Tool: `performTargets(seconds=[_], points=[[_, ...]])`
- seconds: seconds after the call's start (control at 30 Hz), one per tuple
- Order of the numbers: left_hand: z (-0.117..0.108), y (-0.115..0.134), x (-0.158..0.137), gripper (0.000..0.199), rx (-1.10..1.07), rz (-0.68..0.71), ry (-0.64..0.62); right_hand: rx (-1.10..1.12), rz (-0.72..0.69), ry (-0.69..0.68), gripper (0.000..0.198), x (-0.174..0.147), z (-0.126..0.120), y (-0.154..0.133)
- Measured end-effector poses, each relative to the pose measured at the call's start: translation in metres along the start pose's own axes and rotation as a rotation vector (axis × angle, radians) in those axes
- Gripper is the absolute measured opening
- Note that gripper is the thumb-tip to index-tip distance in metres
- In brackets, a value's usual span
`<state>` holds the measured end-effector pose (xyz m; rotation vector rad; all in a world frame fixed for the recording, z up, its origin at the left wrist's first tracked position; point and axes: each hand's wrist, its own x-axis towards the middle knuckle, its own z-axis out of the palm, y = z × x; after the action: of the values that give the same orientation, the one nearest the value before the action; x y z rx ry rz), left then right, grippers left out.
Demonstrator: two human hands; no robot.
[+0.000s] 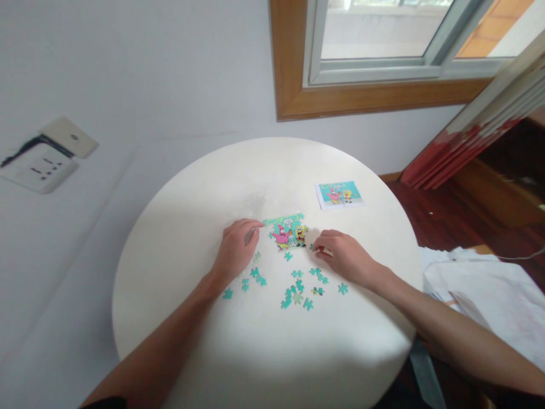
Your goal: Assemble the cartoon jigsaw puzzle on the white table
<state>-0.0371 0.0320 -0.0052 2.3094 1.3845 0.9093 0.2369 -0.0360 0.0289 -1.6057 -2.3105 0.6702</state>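
Two hands: left hand point(238, 244) near 9 o'clock of the puzzle point(289, 234), right hand point(343, 255) toward 4 o'clock, both low over the tabletop point(191, 216).
Puzzle: partly joined, near the middle of the tabletop, its edges ragged at 3 and 6 o'clock.
Left fingers: index stretched out to the puzzle's 10 o'clock corner, apparently touching it; thumb apart, nothing seen between them. A light press there should keep the joined part from sliding; pressing hard could buckle it.
Right fingers: curled down by a teal piece point(311, 247) just beside the puzzle; whether they grip it I cannot tell. Best to hold such a piece by its edges, line up knob with gap, and press straight down rather than shove sideways.
Picture card point(339, 194): face up between 1 and 2 o'clock; worth a glance for colour and direction before pressing.
Loose pieces point(300, 285): spread from about 4 to 8 o'clock, mostly teal, so shape probably guides better than colour.
Yellow-marked piece point(317, 291): at 5 o'clock; its dark and yellow patches likely make it easier to place than the plain ones.
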Motion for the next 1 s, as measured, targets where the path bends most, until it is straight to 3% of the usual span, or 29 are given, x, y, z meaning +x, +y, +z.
performTargets(seconds=[0.1,0.27,0.67,0.87,1.0], points=[[0.000,0.000,0.000,0.023,0.003,0.010,0.011,0.005,-0.038,-0.077,0.012,-0.030,0.006,-0.016],[0.002,0.001,-0.001,0.023,-0.008,0.021,-0.008,-0.132,0.027,-0.148,0.009,-0.061,0.024,-0.029],[0.000,0.001,-0.001,0.023,-0.016,0.016,0.001,-0.195,0.090,-0.144,0.009,-0.061,0.040,-0.036],[0.000,0.003,-0.001,0.024,-0.025,0.017,-0.012,-0.185,0.048,-0.091,0.014,-0.064,0.053,-0.033],[0.001,0.005,-0.001,0.024,-0.026,0.020,-0.014,-0.092,0.029,-0.114,0.018,-0.064,0.048,-0.033]])
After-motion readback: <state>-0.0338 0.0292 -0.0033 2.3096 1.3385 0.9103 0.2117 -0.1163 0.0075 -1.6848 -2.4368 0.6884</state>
